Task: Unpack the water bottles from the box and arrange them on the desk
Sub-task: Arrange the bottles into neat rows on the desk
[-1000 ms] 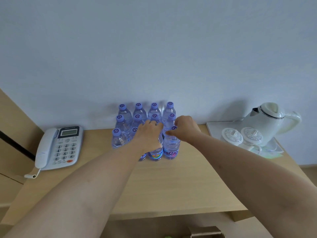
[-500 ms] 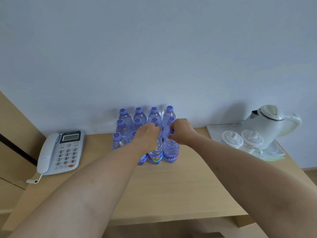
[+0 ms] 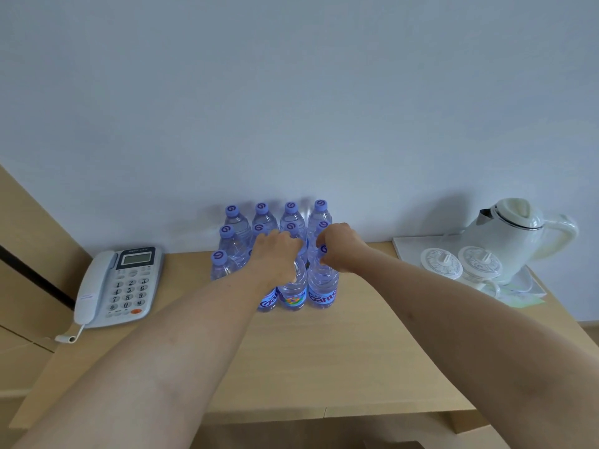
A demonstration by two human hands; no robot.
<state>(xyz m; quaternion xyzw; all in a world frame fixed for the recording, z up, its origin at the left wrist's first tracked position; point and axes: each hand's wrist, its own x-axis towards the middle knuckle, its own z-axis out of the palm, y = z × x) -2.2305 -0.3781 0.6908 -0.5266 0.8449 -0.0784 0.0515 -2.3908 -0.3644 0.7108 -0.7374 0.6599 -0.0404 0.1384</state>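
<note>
Several clear water bottles [image 3: 233, 233] with purple caps stand in tight rows against the wall on the wooden desk [image 3: 324, 358]. My left hand [image 3: 277, 251] rests curled over the top of the front middle bottle [image 3: 291, 291]. My right hand [image 3: 338, 246] is closed around the neck of the front right bottle [image 3: 322, 288], whose cap shows beside the fingers. Both front bottles stand upright on the desk. The box is not in view.
A grey desk phone [image 3: 120, 283] lies at the left of the desk. At the right a white tray [image 3: 408, 251] carries a white kettle [image 3: 515, 231] and two lidded cups [image 3: 442, 264]. A wooden panel [image 3: 29, 241] rises at the far left.
Both hands stay on the tops of the front bottles and have shifted slightly toward each other. The view has tilted a little upward.
</note>
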